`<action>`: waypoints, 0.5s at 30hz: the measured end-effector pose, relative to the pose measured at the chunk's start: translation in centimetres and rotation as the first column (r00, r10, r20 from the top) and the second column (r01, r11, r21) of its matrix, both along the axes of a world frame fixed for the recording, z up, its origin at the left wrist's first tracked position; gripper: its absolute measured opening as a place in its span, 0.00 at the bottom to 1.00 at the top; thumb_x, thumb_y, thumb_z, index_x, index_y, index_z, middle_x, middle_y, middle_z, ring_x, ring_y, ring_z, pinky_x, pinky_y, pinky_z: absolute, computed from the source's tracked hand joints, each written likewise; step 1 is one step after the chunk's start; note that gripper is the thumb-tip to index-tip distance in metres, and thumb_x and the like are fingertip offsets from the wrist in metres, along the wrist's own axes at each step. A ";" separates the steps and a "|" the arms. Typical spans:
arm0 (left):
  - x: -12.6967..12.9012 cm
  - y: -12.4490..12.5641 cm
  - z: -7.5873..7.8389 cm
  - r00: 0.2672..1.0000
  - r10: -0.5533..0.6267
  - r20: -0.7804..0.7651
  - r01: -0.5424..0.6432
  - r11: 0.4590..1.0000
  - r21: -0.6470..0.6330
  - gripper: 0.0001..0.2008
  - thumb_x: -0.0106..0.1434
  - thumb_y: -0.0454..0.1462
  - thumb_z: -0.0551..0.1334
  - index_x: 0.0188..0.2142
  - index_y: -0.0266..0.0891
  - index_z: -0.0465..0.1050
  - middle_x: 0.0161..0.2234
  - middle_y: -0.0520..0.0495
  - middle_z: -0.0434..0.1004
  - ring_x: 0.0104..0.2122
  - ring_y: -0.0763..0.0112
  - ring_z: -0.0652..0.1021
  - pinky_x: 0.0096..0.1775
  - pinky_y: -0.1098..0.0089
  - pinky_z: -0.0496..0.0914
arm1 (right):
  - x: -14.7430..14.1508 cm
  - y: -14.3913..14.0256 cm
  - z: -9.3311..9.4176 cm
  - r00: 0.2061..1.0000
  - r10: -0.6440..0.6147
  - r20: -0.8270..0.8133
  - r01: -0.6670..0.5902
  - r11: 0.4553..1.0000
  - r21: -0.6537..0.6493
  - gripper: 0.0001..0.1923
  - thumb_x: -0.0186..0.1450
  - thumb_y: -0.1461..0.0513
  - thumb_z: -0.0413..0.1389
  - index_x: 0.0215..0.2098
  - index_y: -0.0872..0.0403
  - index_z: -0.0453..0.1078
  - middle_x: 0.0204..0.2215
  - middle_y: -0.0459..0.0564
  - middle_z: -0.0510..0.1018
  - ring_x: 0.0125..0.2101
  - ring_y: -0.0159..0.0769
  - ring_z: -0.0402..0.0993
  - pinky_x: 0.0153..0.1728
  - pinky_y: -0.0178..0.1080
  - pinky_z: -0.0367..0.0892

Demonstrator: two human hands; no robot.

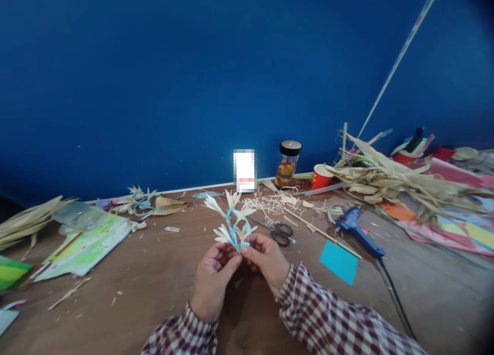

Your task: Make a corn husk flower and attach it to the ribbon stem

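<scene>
Both hands meet at the middle of the table around a handmade flower sprig [232, 224], with pale husk-like blossoms on a stem wrapped in light blue. My left hand [216, 270] pinches the stem's lower end from the left, its thumb against the base. From the right, my right hand [267, 257] closes thumb and fingers on the stem and lowest blossom. The sprig stands upright, its bottom tip hidden by the fingers. Black-handled scissors [281, 233] lie just beyond my right hand. A blue paper square [338, 262] is to the right of it.
A blue glue gun [358, 234] with a cord lies at right, near a thin stick [324, 234]. Dried corn husks [401, 175] heap behind it. A black-lidded jar [287, 164] and a red paper cup [321, 176] stand by the wall. Painted paper [88, 247] lies left.
</scene>
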State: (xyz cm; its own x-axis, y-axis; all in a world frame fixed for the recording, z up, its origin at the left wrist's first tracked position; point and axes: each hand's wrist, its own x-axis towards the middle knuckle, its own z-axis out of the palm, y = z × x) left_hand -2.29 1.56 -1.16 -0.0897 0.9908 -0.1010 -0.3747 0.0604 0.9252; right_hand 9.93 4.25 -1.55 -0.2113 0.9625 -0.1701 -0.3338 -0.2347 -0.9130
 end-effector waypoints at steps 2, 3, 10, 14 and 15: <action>0.0 0.1 0.1 1.000 0.008 0.012 -0.008 1.000 -0.008 0.12 0.48 0.32 0.66 0.33 0.37 0.69 0.30 0.51 0.75 0.32 0.74 0.74 0.38 0.71 0.67 | 0.0 0.0 0.1 1.000 0.010 0.016 -0.010 1.000 -0.011 0.15 0.50 0.57 0.61 0.29 0.57 0.66 0.16 0.39 0.66 0.15 0.22 0.58 0.14 0.26 0.53; 0.1 0.1 0.1 1.000 0.013 0.021 -0.013 1.000 -0.011 0.11 0.48 0.32 0.66 0.33 0.37 0.69 0.30 0.51 0.75 0.32 0.74 0.74 0.38 0.72 0.67 | 0.0 -0.1 0.1 1.000 0.016 0.026 -0.015 1.000 -0.009 0.14 0.50 0.56 0.61 0.29 0.58 0.66 0.16 0.40 0.67 0.16 0.22 0.58 0.15 0.26 0.53; 0.1 0.2 0.4 0.994 0.074 0.079 -0.071 0.997 -0.040 0.11 0.45 0.31 0.67 0.29 0.36 0.69 0.27 0.53 0.74 0.29 0.77 0.73 0.35 0.75 0.67 | 0.5 0.0 0.4 0.988 0.060 0.139 -0.074 0.992 0.101 0.12 0.54 0.57 0.58 0.30 0.58 0.67 0.17 0.40 0.67 0.18 0.23 0.59 0.17 0.27 0.55; 0.1 0.2 0.4 0.994 0.077 0.077 -0.073 0.996 -0.054 0.11 0.45 0.31 0.67 0.30 0.36 0.69 0.26 0.54 0.73 0.29 0.78 0.73 0.35 0.76 0.67 | 0.9 0.2 0.7 0.979 0.113 0.170 -0.136 0.982 0.129 0.11 0.54 0.58 0.57 0.34 0.56 0.67 0.21 0.42 0.68 0.20 0.26 0.62 0.17 0.28 0.56; 0.0 0.2 0.5 0.993 0.086 0.077 -0.082 0.995 -0.059 0.12 0.45 0.30 0.67 0.30 0.36 0.69 0.26 0.54 0.73 0.29 0.78 0.72 0.34 0.77 0.67 | 1.0 0.3 0.9 0.976 0.104 0.191 -0.133 0.980 0.146 0.11 0.55 0.59 0.57 0.34 0.56 0.67 0.22 0.42 0.68 0.21 0.26 0.62 0.18 0.28 0.57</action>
State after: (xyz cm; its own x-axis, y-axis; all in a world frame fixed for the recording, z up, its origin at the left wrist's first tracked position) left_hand -2.25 1.76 -0.70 -0.1618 0.9728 -0.1655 -0.4523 0.0759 0.8886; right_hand 10.94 4.53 -0.69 -0.3054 0.9500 -0.0653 -0.1374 -0.1118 -0.9842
